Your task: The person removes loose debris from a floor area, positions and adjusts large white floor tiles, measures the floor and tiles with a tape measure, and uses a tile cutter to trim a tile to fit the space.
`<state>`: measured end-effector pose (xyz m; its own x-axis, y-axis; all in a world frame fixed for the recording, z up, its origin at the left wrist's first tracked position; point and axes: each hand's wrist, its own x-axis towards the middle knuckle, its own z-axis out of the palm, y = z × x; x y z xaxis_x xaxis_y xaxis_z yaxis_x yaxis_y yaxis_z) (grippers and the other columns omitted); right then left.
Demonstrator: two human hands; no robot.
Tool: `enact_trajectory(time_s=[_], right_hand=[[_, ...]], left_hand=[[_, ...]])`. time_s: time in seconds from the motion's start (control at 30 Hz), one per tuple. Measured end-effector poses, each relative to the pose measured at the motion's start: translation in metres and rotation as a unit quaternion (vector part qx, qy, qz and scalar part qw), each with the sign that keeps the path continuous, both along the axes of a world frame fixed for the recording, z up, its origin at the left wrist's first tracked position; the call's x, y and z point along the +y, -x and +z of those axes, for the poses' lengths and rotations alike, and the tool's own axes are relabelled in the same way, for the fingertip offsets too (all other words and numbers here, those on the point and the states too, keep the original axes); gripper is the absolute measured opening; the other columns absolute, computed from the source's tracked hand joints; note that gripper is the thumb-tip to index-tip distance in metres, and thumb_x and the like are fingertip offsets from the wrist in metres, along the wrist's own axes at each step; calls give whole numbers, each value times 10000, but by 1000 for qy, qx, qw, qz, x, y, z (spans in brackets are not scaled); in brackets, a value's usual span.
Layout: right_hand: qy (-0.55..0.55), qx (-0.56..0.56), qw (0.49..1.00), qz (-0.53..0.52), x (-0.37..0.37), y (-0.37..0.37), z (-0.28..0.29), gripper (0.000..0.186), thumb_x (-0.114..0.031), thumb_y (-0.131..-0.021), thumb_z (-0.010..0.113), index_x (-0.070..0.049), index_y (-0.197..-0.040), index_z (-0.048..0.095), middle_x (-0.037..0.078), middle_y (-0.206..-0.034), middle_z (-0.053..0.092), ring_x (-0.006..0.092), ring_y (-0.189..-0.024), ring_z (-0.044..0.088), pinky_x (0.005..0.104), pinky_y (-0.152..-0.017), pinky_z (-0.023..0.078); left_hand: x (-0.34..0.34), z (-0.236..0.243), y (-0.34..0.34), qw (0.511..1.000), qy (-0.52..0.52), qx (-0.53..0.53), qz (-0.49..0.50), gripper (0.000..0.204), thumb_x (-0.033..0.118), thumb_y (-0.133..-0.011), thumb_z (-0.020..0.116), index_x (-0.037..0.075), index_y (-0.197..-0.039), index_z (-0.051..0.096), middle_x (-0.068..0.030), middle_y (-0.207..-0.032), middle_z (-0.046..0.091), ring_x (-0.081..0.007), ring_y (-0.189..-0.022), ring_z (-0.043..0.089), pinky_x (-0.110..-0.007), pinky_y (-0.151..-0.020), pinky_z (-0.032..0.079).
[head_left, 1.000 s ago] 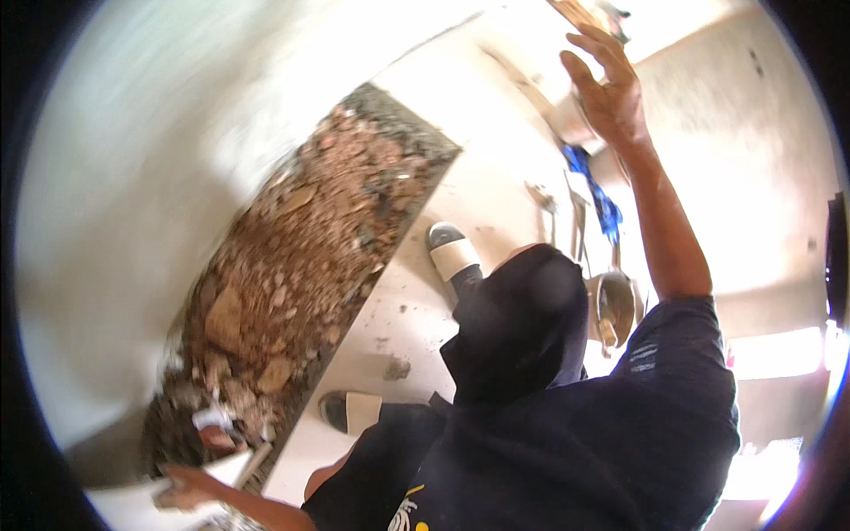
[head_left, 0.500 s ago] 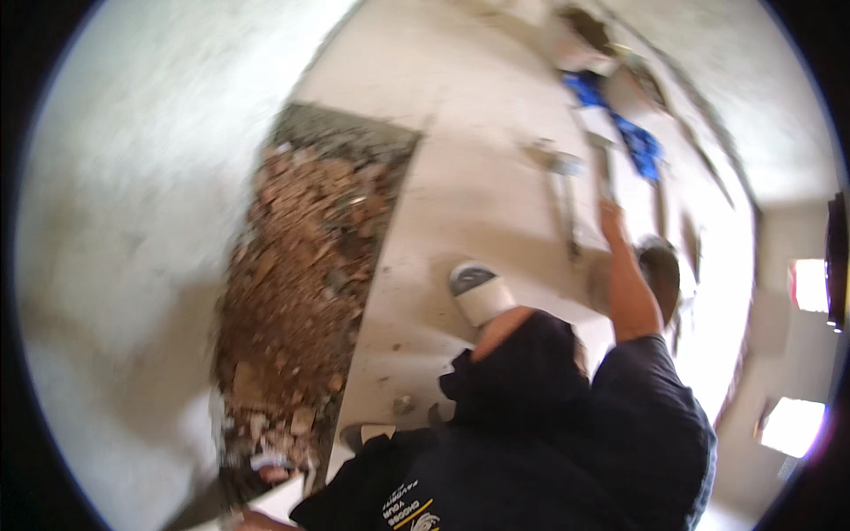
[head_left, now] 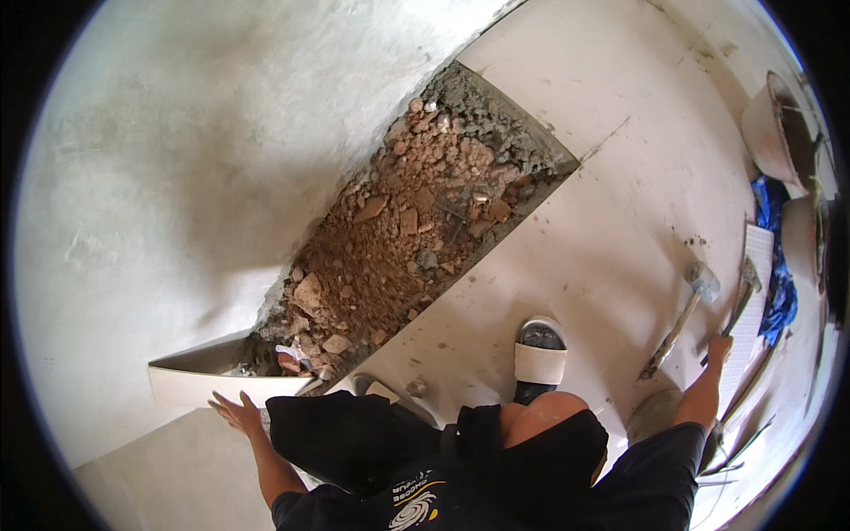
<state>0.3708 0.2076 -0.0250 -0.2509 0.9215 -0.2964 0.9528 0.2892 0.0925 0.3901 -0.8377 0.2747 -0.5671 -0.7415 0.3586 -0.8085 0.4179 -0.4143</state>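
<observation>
At the right, my right hand (head_left: 719, 349) is closed round the handle of a short-handled tool (head_left: 745, 285) with a narrow metal head. Whether it is a hoe or a pick I cannot tell. Just left of it a mallet (head_left: 702, 281) with a pale grey head lies on the floor tiles. My left hand (head_left: 237, 412) is at the lower left, fingers spread and holding nothing. It is close to the pale edge of a tile (head_left: 226, 388) at the near end of a rubble-filled strip (head_left: 381, 239).
A plastered wall (head_left: 168, 195) borders the strip on the left. Large pale floor tiles (head_left: 620, 212) lie on its right, with my sandalled foot (head_left: 540, 361) on them. Buckets (head_left: 768, 128), a blue plastic sheet (head_left: 779, 301) and a white textured tile (head_left: 753, 252) are at the far right.
The view has turned, so the strip now slants across the middle. My left hand has come fully into view beside the tile edge. My right hand still grips the tool.
</observation>
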Motion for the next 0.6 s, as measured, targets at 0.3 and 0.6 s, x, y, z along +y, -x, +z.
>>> enact_trajectory(time_s=[0.3,0.6], right_hand=[[-98,297,948,56,-10,66,30,477,-434,-804,589,39,-865,593,191,-719,601,327,-677,581,440,-620,447],[260,499,823,76,-289,220,174,344,-410,-856,600,-68,-833,561,-48,-566,421,52,-449,400,226,-399,334]], left_hand=[[75,26,146,941,-67,51,-329,630,254,-859,585,61,-1394,315,-221,-1477,165,-394,-1344,222,-500,-1055,263],[85,78,180,895,-61,150,-416,612,243,-863,596,13,-1371,344,-186,-1492,158,-350,-1370,185,-493,-1076,240]])
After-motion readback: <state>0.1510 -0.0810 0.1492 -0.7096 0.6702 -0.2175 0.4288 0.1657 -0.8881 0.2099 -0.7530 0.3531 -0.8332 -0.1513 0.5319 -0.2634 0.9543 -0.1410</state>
